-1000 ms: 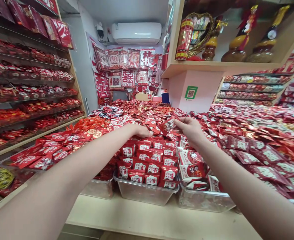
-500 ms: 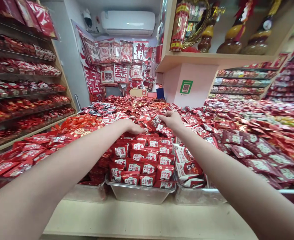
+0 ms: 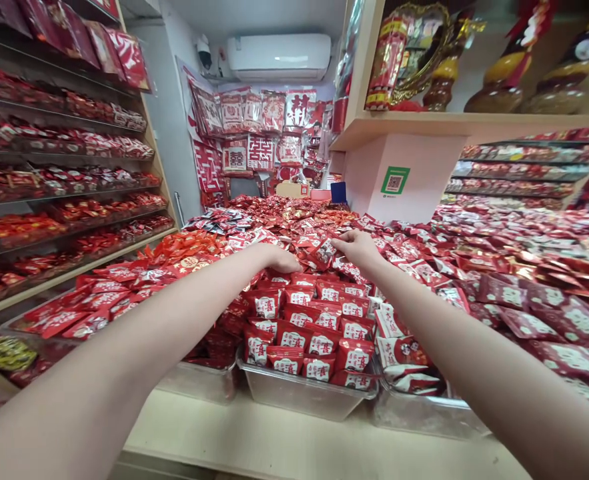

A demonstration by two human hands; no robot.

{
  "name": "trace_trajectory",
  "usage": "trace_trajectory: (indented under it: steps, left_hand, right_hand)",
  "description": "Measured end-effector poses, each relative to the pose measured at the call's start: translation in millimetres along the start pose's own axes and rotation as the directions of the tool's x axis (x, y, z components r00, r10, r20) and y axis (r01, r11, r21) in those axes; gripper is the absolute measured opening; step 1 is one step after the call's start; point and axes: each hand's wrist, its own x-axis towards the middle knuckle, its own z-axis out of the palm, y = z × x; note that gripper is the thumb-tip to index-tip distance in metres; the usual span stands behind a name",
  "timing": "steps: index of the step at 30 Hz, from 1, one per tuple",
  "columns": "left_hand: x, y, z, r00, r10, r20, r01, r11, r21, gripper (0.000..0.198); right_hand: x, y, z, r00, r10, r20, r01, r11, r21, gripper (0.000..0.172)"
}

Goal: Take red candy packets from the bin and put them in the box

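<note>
My right hand (image 3: pixel 358 248) pinches a small red-and-white snack packet (image 3: pixel 324 251) at its edge, above the back of the middle bin. Facing it from the left, my left hand (image 3: pixel 280 259) reaches low over the packets, nothing visible in it. One stretched digit shows; its other fingers are partly hidden. Below both hands, red packets with white labels (image 3: pixel 297 335) stand in tight rows inside a clear plastic bin (image 3: pixel 307 395).
Neighbouring clear bins (image 3: pixel 419 417) hold other packets, including dark red ones (image 3: pixel 557 320). A pale wooden ledge (image 3: pixel 254 443) runs along the front. Packed shelves (image 3: pixel 69 153) rise at left; a wooden cabinet (image 3: pixel 474 123) overhangs the right, above a pillar with a QR sign (image 3: pixel 395 181).
The view has turned slightly left, so everything appears shifted rightward and a little lower. My right hand still holds the packet; both hands stay over the bin's back.
</note>
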Motion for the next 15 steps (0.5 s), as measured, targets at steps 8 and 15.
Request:
trace_trajectory:
  steps: [8,15]
  left_hand:
    - [-12.0,7.0,-0.6,0.999,0.045,-0.026,-0.043,0.995,0.090,0.048]
    - [-20.5,9.4,-0.6,0.998,0.058,-0.018,-0.056,0.995,0.083,0.057]
  right_hand:
    - [-1.1,-1.0,0.4,1.000,0.010,0.023,-0.010,1.000,0.019,0.015]
    - [-3.3,-5.5,0.6,0.999,0.035,0.019,-0.035,0.999,0.023,0.017]
